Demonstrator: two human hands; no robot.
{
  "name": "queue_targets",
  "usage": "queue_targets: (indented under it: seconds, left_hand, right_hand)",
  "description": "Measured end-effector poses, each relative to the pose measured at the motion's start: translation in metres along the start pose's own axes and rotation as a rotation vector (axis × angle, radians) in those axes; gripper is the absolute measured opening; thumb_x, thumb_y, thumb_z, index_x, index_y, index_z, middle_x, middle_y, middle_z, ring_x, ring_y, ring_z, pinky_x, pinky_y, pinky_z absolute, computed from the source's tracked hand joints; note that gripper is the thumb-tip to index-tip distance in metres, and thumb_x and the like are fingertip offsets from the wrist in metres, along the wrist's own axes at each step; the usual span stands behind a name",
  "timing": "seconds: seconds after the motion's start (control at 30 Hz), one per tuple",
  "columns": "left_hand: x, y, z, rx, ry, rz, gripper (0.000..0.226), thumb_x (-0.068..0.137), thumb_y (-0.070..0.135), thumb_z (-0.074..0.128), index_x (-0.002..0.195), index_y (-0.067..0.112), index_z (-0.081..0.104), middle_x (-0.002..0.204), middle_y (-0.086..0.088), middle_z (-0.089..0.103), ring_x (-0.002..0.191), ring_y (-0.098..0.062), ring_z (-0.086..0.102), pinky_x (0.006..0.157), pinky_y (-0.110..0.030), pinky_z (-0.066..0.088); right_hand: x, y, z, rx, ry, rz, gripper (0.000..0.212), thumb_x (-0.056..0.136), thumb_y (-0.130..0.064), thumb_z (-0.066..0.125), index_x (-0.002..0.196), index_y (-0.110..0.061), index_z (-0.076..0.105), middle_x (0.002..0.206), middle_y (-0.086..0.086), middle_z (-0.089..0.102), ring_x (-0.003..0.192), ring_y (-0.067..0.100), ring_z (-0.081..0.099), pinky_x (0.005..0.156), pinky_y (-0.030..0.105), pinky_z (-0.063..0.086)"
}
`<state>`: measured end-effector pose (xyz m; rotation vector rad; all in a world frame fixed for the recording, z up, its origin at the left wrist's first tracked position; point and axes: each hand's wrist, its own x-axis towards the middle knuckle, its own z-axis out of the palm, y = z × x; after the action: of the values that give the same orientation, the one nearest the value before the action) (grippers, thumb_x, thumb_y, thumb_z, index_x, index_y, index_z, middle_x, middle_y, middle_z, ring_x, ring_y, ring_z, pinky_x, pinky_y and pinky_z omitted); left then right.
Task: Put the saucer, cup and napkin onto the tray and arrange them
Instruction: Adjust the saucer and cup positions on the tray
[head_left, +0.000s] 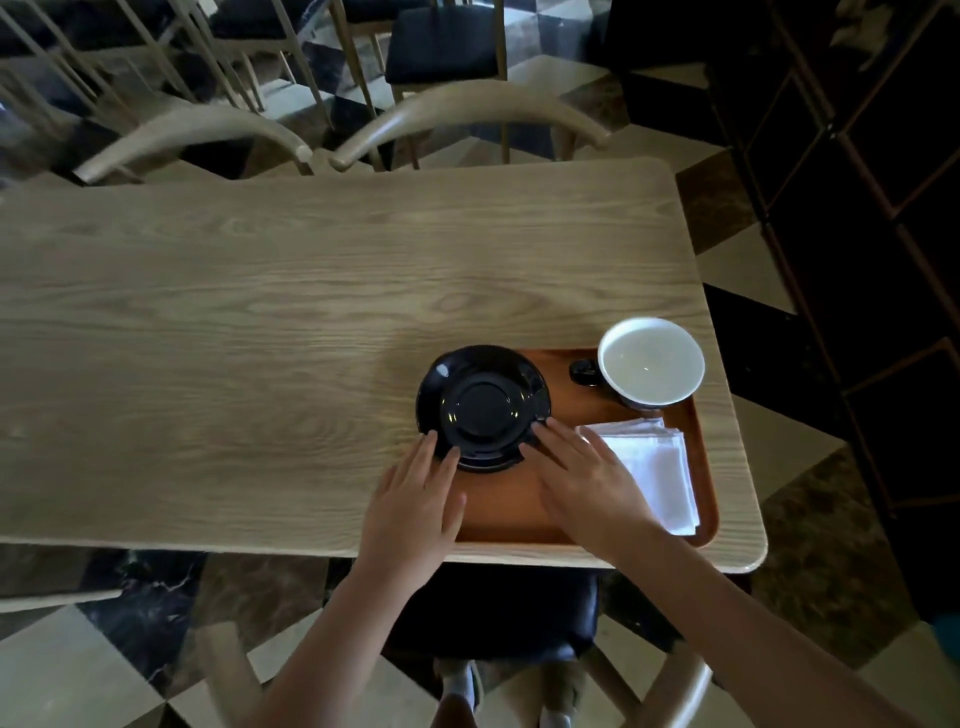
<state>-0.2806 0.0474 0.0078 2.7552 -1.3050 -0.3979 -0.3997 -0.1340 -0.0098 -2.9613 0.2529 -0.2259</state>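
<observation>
Head view, largest element to smallest. The pale wood-grain counter (260, 322) filled most of the frame, with our two bare hands working at its near right end. Beyond the counter's far edge, well ahead of the hands, stood two light wooden chairs (467, 114). The brown tray (511, 512) lay under and to the right of both hands, close to the counter's near edge. The black saucer (483, 408) sat just ahead of the fingertips, straddling the tray's left edge, part over the tray and part over bare counter; whether it rested flat or was slightly raised, we could not tell. The cup (652, 364), white inside and dark outside with its dark handle pointing left, stood upright at the tray's far right corner, ahead and to the right of the right hand. The folded white napkin (654, 467) lay on the tray just right of the right hand, partly covered by it. Our left hand (415, 506) was spread nearly flat, fingertips touching the saucer's near left rim. Our right hand (584, 478) was likewise spread, fingertips on the saucer's near right rim; neither hand was closed around anything.
</observation>
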Motion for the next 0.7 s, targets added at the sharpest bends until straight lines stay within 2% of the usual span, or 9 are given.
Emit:
queue_targets:
  seconds: [0.3, 0.37, 0.5, 0.7]
  left_hand:
    - [-0.009, -0.010, -0.001, 0.071, 0.019, 0.112, 0.051, 0.090, 0.045, 0.029, 0.131, 0.021, 0.047, 0.140, -0.013, 0.048, 0.129, -0.025, 0.045, 0.094, -0.038, 0.047]
    - [-0.015, -0.011, 0.001, 0.064, 0.016, 0.139, 0.051, 0.090, 0.045, 0.029, 0.132, 0.021, 0.045, 0.141, -0.014, 0.047, 0.130, -0.026, 0.044, 0.094, -0.038, 0.047]
    - [-0.029, -0.011, 0.003, 0.067, 0.023, 0.162, 0.053, 0.089, 0.045, 0.029, 0.136, 0.023, 0.041, 0.143, -0.014, 0.044, 0.132, -0.024, 0.041, 0.097, -0.034, 0.045]
    - [-0.031, -0.011, 0.004, 0.087, 0.034, 0.173, 0.053, 0.090, 0.046, 0.029, 0.137, 0.024, 0.039, 0.144, -0.014, 0.042, 0.133, -0.024, 0.038, 0.099, -0.033, 0.041]
  right_hand:
    - [-0.008, 0.008, 0.006, -0.016, 0.038, -0.051, 0.036, 0.076, -0.018, 0.063, 0.111, -0.014, 0.066, 0.122, 0.012, 0.065, 0.119, 0.026, 0.056, 0.103, 0.042, 0.042]
    - [-0.014, 0.007, 0.005, -0.021, 0.042, -0.063, 0.035, 0.079, -0.020, 0.055, 0.112, -0.015, 0.066, 0.123, 0.011, 0.064, 0.120, 0.026, 0.055, 0.105, 0.040, 0.037]
    - [-0.025, 0.003, 0.002, -0.011, 0.011, -0.076, 0.039, 0.080, -0.018, 0.050, 0.117, -0.014, 0.064, 0.126, 0.013, 0.062, 0.123, 0.027, 0.053, 0.104, 0.043, 0.040]
    - [-0.029, 0.000, 0.001, 0.019, 0.001, -0.062, 0.039, 0.078, -0.015, 0.061, 0.117, -0.012, 0.063, 0.126, 0.014, 0.062, 0.123, 0.029, 0.053, 0.104, 0.044, 0.038]
